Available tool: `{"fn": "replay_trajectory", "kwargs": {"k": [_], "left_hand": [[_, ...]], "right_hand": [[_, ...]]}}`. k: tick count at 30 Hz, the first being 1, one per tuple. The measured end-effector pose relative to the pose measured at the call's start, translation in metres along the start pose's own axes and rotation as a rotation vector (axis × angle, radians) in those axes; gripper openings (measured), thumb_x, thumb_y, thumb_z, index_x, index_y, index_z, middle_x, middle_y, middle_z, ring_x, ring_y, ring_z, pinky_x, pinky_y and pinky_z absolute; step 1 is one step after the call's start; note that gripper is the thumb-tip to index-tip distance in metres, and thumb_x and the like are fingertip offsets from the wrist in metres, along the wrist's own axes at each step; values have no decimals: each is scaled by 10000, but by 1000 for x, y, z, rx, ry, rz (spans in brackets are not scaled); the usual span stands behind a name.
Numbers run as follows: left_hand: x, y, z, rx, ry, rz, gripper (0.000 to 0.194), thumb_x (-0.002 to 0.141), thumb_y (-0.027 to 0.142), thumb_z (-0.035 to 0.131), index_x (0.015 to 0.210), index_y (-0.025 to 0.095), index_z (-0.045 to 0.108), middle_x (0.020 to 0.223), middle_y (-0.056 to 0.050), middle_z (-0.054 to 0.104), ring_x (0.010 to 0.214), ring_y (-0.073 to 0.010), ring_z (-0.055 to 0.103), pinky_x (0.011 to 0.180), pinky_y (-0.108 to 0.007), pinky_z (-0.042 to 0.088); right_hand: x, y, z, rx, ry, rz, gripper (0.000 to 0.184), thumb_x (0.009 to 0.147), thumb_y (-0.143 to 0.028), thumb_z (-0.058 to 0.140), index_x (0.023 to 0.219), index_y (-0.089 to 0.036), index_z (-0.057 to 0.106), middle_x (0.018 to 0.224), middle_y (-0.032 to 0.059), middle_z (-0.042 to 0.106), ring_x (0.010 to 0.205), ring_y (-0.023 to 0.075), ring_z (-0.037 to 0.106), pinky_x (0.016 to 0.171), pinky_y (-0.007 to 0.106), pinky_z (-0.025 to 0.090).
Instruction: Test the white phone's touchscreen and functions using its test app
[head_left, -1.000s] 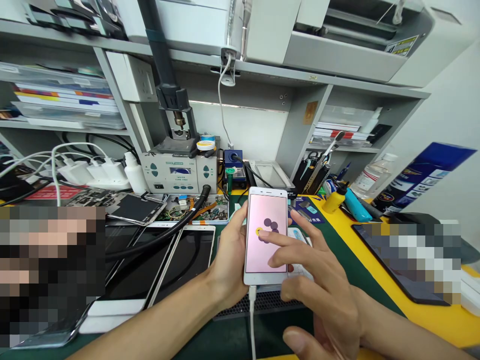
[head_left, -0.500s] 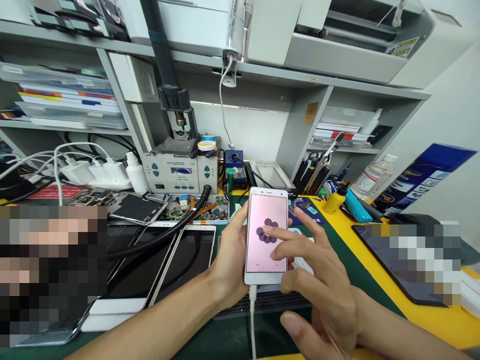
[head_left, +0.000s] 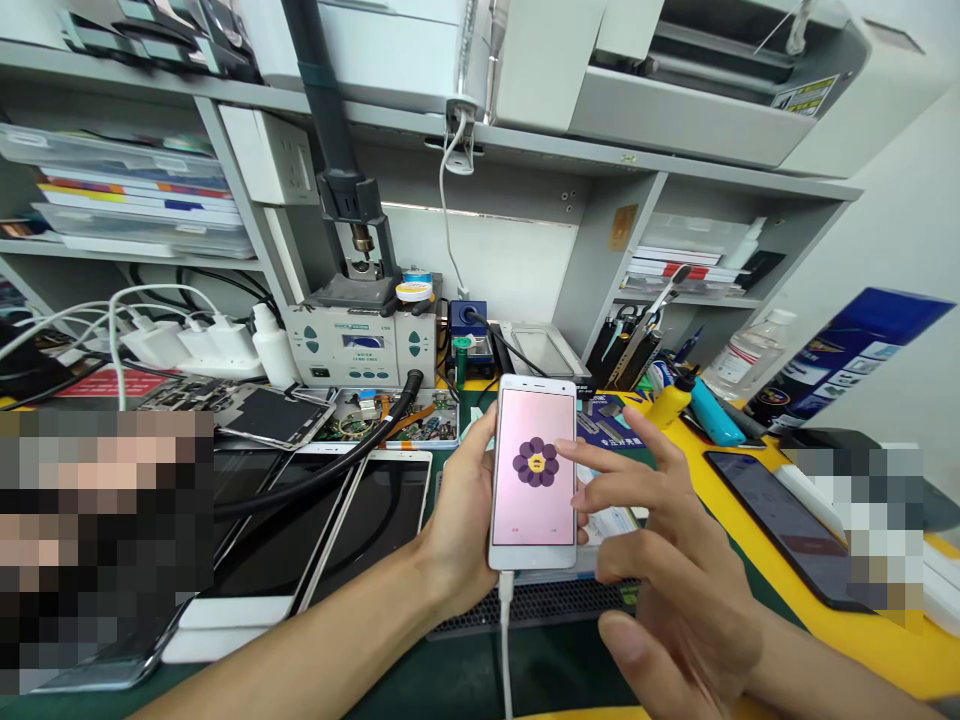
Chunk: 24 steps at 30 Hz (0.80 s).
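Note:
A white smartphone (head_left: 533,515) stands nearly upright in my left hand (head_left: 459,520), whose fingers wrap round its left side and back. Its lit pink screen shows a dark purple flower with a yellow centre. A white charging cable (head_left: 505,640) is plugged into the bottom edge and runs down toward me. To the right of the phone, my right hand (head_left: 667,560) hovers with its fingers spread and slightly bent. It holds nothing. Its fingertips are close to the screen's right edge; whether one touches cannot be told.
Several tablets or large phones (head_left: 382,510) lie on the left. Behind them are a tray of circuit boards (head_left: 442,425) and a grey soldering station (head_left: 364,350) with a black hose (head_left: 352,440). On the right are a dark phone (head_left: 780,530), a yellow bottle (head_left: 670,398) and a clear bottle (head_left: 750,350).
My right hand has moved right, away from the middle of the screen, uncovering the flower's yellow centre. My left hand and the phone have stayed in place.

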<state>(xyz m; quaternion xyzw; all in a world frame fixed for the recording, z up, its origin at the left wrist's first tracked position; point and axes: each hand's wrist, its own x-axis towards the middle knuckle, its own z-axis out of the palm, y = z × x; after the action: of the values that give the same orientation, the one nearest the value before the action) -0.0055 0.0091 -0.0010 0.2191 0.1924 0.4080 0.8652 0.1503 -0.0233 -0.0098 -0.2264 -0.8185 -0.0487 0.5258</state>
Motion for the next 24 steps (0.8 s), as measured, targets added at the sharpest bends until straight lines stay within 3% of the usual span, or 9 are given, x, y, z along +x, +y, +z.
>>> {"fn": "replay_trajectory", "kwargs": {"k": [8, 12, 15, 18, 24], "left_hand": [[0, 0, -5, -9, -10, -7, 586, 886, 575, 453, 1157, 106, 677, 816, -136, 722, 704, -250, 686, 677, -358, 514], [0, 2, -5, -5, -31, -14, 574, 892, 560, 441, 1143, 98, 670, 834, -149, 713, 704, -257, 681, 682, -364, 509], [0, 2, -4, 8, -15, -24, 545, 890, 557, 442, 1115, 114, 666, 824, -134, 689, 701, -247, 668, 706, -361, 498], [1, 3, -3, 41, -16, -20, 524, 901, 551, 431, 1120, 131, 655, 822, -110, 661, 704, -226, 647, 719, -356, 496], [2, 6, -4, 67, -84, -7, 598, 908, 634, 377, 1175, 155, 617, 921, -116, 650, 828, -263, 648, 823, -484, 514]], "right_hand": [[5, 4, -11, -20, -58, 13, 73, 673, -131, 498, 651, -198, 512, 833, 29, 582, 1052, 325, 688, 1150, 636, 262], [3, 4, -11, -6, 13, 70, 115, 709, -93, 497, 661, -192, 533, 843, 33, 595, 1019, 306, 689, 1134, 629, 291], [-2, 12, -8, 80, 150, 178, 108, 774, -117, 511, 715, -185, 572, 893, 46, 585, 1018, 294, 670, 1086, 610, 346], [-5, 28, -4, 303, 265, 428, 47, 823, -186, 568, 823, -195, 614, 949, 58, 586, 1010, 265, 636, 921, 483, 489], [-3, 56, 1, 389, 236, 629, 167, 892, -320, 527, 950, -185, 607, 876, 53, 632, 829, 194, 639, 663, 315, 518]]}}
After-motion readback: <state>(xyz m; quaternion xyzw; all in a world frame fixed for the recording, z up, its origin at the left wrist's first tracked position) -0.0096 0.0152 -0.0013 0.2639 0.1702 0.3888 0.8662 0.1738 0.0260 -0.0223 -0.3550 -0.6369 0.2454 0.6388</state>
